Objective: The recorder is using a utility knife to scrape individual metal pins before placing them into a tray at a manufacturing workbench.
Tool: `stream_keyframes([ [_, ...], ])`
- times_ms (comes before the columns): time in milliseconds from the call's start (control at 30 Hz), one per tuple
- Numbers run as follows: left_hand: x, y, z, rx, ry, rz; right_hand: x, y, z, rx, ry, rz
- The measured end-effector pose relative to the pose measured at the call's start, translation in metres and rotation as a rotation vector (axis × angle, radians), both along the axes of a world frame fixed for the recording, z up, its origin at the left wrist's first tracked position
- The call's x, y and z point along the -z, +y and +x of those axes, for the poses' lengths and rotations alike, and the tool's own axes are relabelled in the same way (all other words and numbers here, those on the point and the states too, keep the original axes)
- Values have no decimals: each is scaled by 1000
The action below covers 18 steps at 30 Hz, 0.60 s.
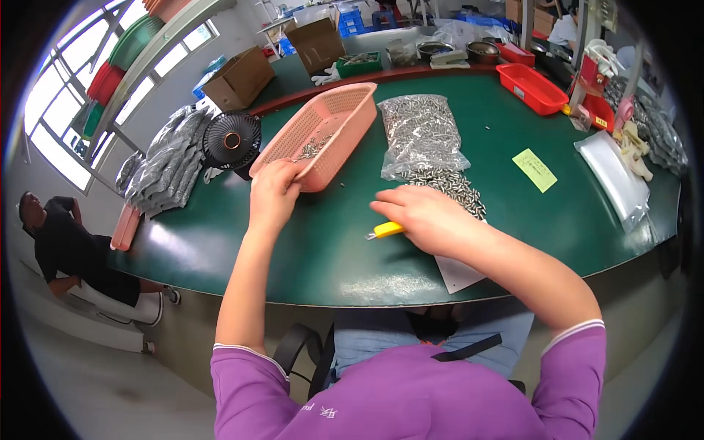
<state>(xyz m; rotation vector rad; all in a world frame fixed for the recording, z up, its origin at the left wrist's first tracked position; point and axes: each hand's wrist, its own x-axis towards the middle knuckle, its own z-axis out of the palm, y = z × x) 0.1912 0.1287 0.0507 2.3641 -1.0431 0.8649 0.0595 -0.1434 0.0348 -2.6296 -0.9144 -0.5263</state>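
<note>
Far left, away from the green table: we are seeing one seated person in black. Left table edge: a narrow pink tray is lying near a stack of filled grey bags. Next: a black fan, copper-coloured at its hub, is standing between the stack and the basket.

Left of centre: our left hand is gripping the near rim of a pink perforated basket. Inside it, we are finding a scatter of small metal pieces lying on the bottom.

Centre: a yellow-handled tool is projecting leftward, its metal end foremost, from our right hand, which is closing on the handle; its underside is staying hidden from us. Beyond the hand, a clear bag full of small metal pieces is lying flat. At its near end, a loose heap of similar pieces is spreading close to the right hand; contact we are unable to tell. Under the right forearm, a pale sheet is showing.

Right: a red tray is sitting toward the back, a yellow-green paper slip is lying nearer us, and clear plastic sleeves are resting farther right.
</note>
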Motion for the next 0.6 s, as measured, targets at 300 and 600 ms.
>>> stream_keyframes([
  [300, -9, -2, -2, 57, 87, 38, 52, 55, 129, 7, 11, -202],
  [600, 22, -18, -11, 140, 187, -14, 24, 32, 62, -122, -40, -313],
])
